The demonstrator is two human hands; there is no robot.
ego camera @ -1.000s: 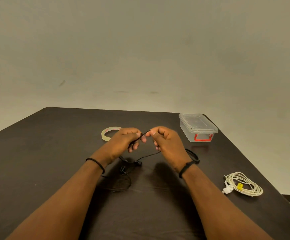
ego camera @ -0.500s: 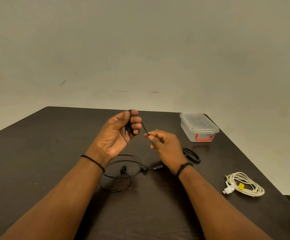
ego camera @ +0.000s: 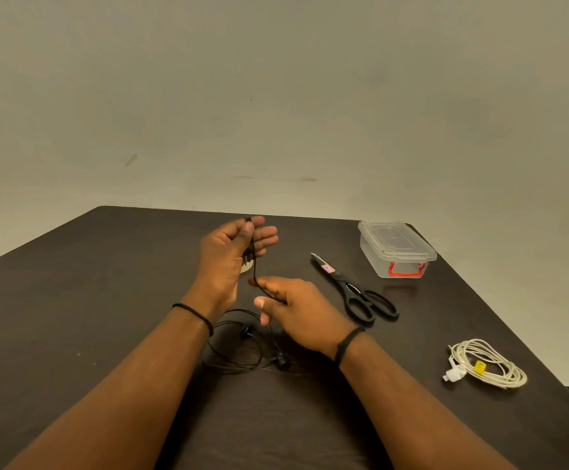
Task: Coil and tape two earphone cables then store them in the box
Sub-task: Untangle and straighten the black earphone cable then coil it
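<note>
My left hand is raised above the table with its palm turned toward me, and its thumb and fingers hold one end of the black earphone cable. The cable runs down from that hand to my right hand, whose fingers pinch it lower down. The rest of the black cable and its two earbuds lie in loose loops on the table below my wrists. A white earphone cable, coiled and bound with a yellow tag, lies at the right. The clear plastic box, lid on and red latch facing me, stands at the far right.
Black-handled scissors lie between my right hand and the box. A roll of tape is mostly hidden behind my left hand. The dark table ends close to the box and the white cable on the right.
My left hand stayed raised and turned its palm further toward me. My right hand moved down and toward me along the black cable, uncovering the scissors.
</note>
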